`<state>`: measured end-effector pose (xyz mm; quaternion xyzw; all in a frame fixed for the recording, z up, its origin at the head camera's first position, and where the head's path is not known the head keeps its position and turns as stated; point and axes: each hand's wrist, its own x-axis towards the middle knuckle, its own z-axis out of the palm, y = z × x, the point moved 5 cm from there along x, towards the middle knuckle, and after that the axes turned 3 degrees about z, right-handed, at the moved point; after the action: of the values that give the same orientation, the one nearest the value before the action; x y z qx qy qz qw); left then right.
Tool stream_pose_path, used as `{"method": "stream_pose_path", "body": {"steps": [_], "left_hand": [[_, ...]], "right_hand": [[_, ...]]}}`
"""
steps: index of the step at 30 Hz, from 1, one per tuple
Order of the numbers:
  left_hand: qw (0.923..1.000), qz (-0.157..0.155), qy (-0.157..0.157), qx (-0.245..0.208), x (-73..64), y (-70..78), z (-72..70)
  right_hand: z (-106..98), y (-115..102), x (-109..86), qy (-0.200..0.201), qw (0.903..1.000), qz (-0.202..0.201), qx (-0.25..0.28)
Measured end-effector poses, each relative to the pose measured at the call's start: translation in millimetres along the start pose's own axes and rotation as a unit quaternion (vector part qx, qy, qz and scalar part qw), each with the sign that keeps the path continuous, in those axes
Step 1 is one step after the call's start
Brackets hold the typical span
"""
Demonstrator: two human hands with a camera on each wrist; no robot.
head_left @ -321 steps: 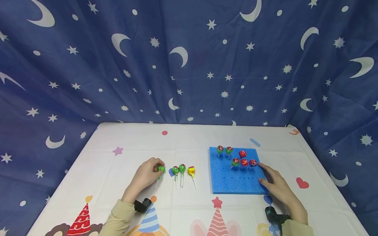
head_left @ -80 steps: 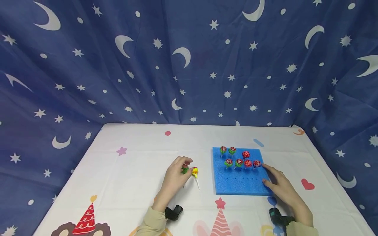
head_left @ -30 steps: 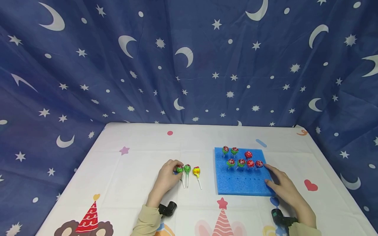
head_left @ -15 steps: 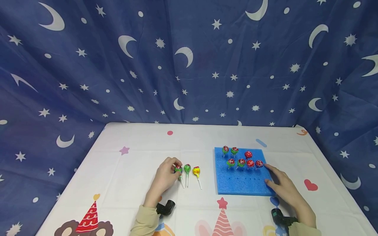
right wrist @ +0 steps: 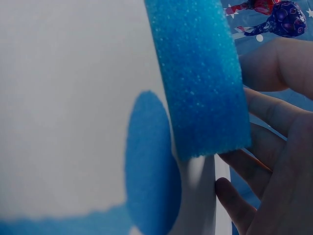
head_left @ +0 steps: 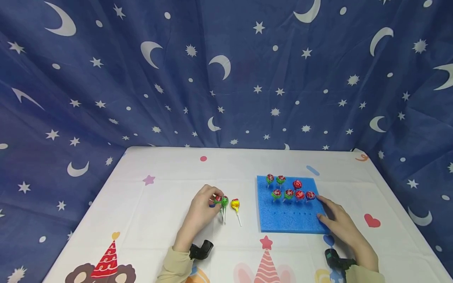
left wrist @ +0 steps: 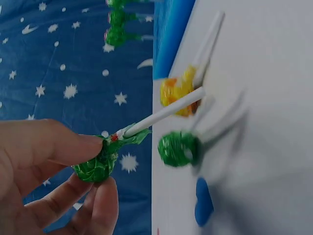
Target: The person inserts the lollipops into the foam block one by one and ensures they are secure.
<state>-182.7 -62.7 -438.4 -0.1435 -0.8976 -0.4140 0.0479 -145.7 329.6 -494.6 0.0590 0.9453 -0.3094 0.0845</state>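
Note:
My left hand (head_left: 201, 210) pinches a green lollipop (left wrist: 95, 169) by its wrapped head between thumb and fingers, its white stick pointing away from the palm. Close beside it, a second green lollipop (left wrist: 178, 148) and a yellow lollipop (left wrist: 177, 93) lie on the white table. My right hand (head_left: 341, 226) rests against the right edge of a blue foam board (head_left: 290, 224), thumb and fingers touching its side and gripping nothing. Several lollipops stand upright in the board in two rows: green-and-red ones (head_left: 276, 193) on the left, red ones (head_left: 299, 195) and a purple one (right wrist: 288, 19) to the right.
Rows of small holes (head_left: 293, 213) cross the board's front half. The patterned white tablecloth (head_left: 170, 165) covers the table. A dark blue curtain (head_left: 226, 78) with moons and stars hangs behind and at both sides.
Over ten seconds, a green lollipop left the left hand and another stands in the board's second row. Lately the left hand took a further green lollipop. The right hand stays at the board.

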Motion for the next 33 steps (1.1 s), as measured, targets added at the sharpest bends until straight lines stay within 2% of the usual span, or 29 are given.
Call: {"method": "stream_pose_path", "body": {"steps": [5,9,13,21,33], "left_hand": [[0.9997,0.021,-0.009,-0.002,-1.2,12.5,7.0],[0.9991,0.041,-0.005,0.007,-2.1,19.5,12.6],[0.9982,0.06,0.005,-0.004,-3.4,26.3,18.2],[0.9934,0.112,0.017,-0.019,0.5,49.7,36.0],[0.9885,0.143,-0.026,-0.041,8.2,77.7,69.3]], "right_hand": [[-1,0,0.6,-0.001,1.0,0.001,0.002],[-1,0,1.1,0.001,1.0,-0.001,0.003],[0,-1,0.8,0.004,1.0,-0.001,0.002],[1,-2,1.3,0.007,1.0,0.0,-0.004],[0,0,-0.5,0.011,0.9999,-0.003,-0.003]]}}
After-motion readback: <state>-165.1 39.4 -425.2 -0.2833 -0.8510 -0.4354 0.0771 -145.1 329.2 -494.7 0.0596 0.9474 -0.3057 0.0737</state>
